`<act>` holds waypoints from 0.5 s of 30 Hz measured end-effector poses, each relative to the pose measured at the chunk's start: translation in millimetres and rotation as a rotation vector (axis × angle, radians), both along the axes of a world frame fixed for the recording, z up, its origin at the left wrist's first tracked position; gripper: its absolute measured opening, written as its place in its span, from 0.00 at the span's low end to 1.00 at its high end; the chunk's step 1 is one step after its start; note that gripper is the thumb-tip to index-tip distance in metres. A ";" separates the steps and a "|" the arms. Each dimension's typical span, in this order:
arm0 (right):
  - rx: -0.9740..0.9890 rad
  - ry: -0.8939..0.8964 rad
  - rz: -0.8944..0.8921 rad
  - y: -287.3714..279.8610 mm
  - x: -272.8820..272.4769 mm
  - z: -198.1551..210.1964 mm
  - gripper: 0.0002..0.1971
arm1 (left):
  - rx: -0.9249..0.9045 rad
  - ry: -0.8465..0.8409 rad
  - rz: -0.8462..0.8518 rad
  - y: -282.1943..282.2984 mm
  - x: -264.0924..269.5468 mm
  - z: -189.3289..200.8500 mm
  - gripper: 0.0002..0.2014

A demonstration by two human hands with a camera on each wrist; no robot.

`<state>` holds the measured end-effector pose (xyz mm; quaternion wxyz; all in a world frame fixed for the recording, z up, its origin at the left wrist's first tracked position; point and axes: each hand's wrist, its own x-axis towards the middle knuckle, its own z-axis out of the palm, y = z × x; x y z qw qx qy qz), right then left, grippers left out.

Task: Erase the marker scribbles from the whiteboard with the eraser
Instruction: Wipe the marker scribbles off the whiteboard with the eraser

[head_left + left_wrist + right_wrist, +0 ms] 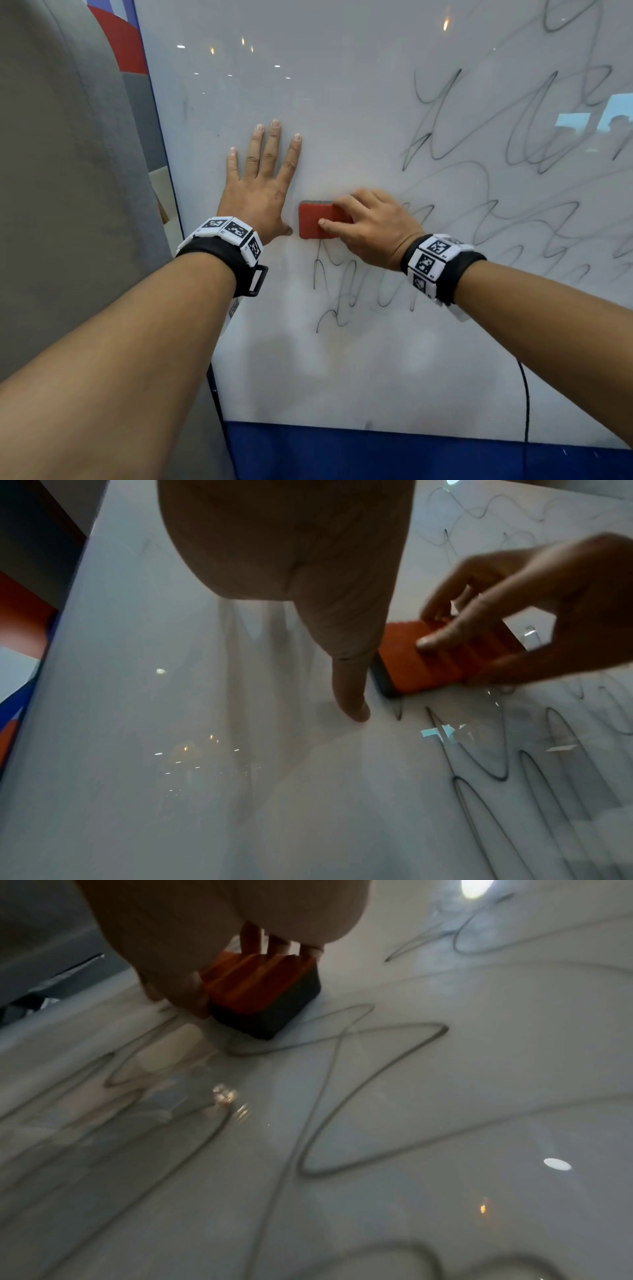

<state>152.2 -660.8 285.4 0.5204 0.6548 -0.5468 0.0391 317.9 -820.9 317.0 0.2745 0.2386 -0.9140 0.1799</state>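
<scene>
— So where's the eraser [317, 221]?
— Flat on the whiteboard [342, 370], pinched in the right hand [371, 229]; left hand [262, 192] splayed flat, holding nothing.
— Advice?
— Probably press evenly and sweep through the scribbles [346, 287] below.

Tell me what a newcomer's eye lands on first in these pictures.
First the red eraser, pressed to the whiteboard mid-frame and gripped by the right hand. Next the black marker scribbles looping across the board's right side and below the eraser. Then the left hand, flat on the board's clean left part with fingers spread, just left of the eraser.
</scene>
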 end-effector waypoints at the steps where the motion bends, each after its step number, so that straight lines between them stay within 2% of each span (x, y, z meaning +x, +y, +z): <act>1: -0.018 -0.009 0.001 0.2 -0.2 9.8 0.16 | -0.002 -0.002 0.003 -0.3 0.4 -0.2 0.73; 4: -0.141 -0.100 -0.028 -1.4 2.0 27.4 0.17 | -0.003 0.000 -0.001 -0.7 0.4 -1.3 0.74; 6: -0.171 -0.138 -0.037 -3.8 6.5 14.1 0.19 | -0.005 0.000 -0.004 -1.0 0.6 -1.9 0.74; 9: -0.033 -0.073 -0.030 -6.7 10.0 -21.8 0.18 | -0.026 -0.005 0.007 -1.9 0.9 -2.1 0.75; 11: 0.068 -0.031 -0.033 -6.2 9.2 -30.3 0.18 | -0.047 -0.015 0.015 -3.0 1.2 -2.9 0.75; 13: 0.077 0.001 -0.032 -7.1 6.8 -19.3 0.19 | -0.055 -0.023 0.023 -2.8 1.6 -2.8 0.75; 15: 0.000 -0.020 -0.024 -7.2 5.3 3.8 0.18 | -0.049 -0.026 0.022 -2.7 1.8 -2.8 0.74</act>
